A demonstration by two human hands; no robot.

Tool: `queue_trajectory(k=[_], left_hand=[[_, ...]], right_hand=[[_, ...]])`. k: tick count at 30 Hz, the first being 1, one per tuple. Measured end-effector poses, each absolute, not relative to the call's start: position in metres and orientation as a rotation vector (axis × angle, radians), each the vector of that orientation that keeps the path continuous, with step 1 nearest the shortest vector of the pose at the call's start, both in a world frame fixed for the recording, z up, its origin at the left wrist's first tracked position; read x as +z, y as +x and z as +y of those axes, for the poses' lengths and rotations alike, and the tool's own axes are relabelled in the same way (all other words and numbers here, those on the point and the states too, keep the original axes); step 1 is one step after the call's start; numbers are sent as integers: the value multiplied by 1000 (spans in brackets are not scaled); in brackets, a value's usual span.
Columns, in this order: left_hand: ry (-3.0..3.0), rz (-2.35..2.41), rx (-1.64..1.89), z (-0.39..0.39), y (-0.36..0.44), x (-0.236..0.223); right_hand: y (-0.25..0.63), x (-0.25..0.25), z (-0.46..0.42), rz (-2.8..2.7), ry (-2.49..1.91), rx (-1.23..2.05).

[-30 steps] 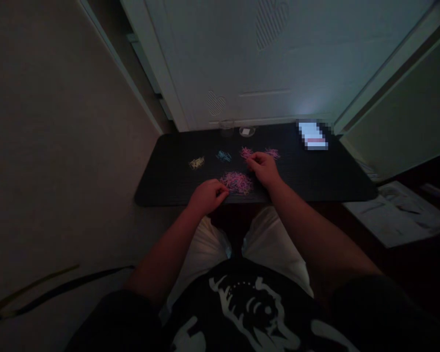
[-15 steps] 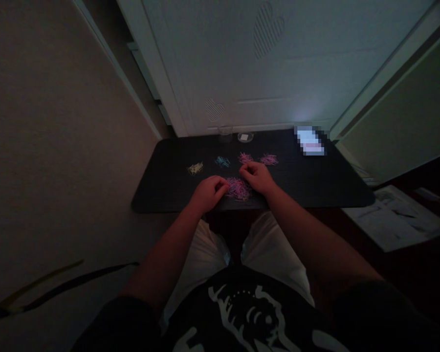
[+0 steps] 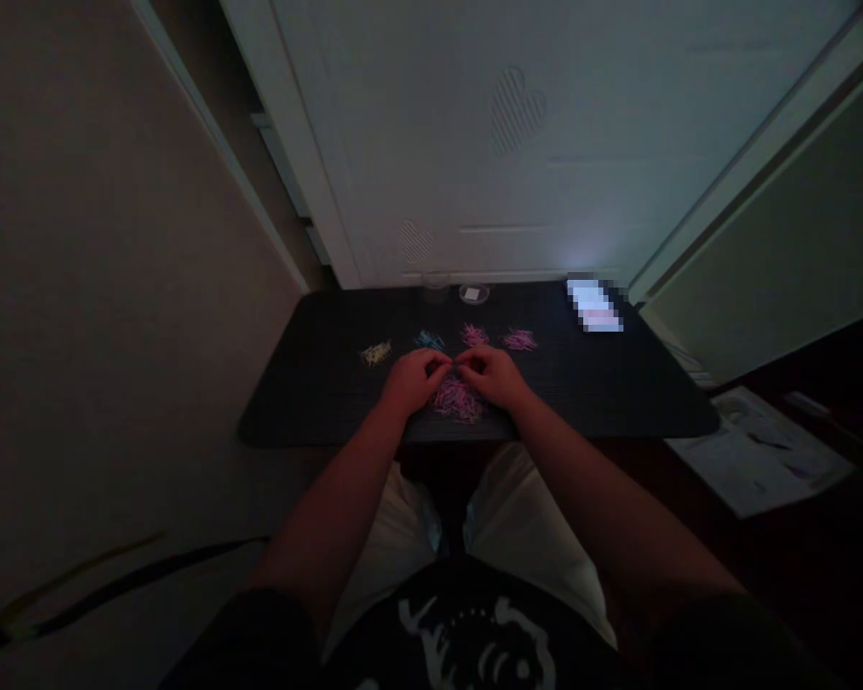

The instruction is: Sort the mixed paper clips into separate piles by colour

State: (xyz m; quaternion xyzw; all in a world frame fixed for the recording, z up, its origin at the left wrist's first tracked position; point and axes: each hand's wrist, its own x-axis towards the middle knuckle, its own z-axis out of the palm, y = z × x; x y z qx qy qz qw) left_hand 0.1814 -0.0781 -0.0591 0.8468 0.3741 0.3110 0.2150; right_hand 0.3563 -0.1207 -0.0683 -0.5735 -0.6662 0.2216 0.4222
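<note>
Over a mixed pile of thin pink and purple strands (image 3: 458, 400) near the table's front edge, my two hands meet fingertip to fingertip. My left hand (image 3: 418, 376) is closed in a pinch on the pile's left side. On its right, my right hand (image 3: 490, 374) pinches too. Whatever lies between the fingertips is too small to make out. Behind the hands is a row of smaller heaps: a yellow heap (image 3: 376, 354), a blue heap (image 3: 430, 340), a pink heap (image 3: 474, 334) and a pinkish-purple heap (image 3: 520, 339).
The dark table (image 3: 316, 402) stands against a white door panel (image 3: 431, 144). At its back edge are a clear cup (image 3: 435, 287), a round clear lid (image 3: 474, 294) with a white label, and a lit, blurred-out screen (image 3: 594, 305). Papers (image 3: 762, 450) lie low on the right.
My right hand has come down from beside the pink heap to my left hand, and the fingertips now meet above the pile. The camera view has tilted slightly upward.
</note>
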Motion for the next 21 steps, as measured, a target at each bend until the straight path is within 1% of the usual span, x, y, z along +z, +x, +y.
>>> queue_trajectory(k=[7,12,16,21], left_hand=[[2284,1059,882,-81,180,-55],[2230,1084,931,-82,179,-56],[2228,1061,895,-82,178,-56],[2217,1070,883,-82,179,-55]], right_hand=[[355,-67,-123,-1690,-1454,496],[355,-65,-124,-1690,-1424,522],[355,-65,-125,-1676,-1413,514],[355,-65,-126,-1620,-1415,583]])
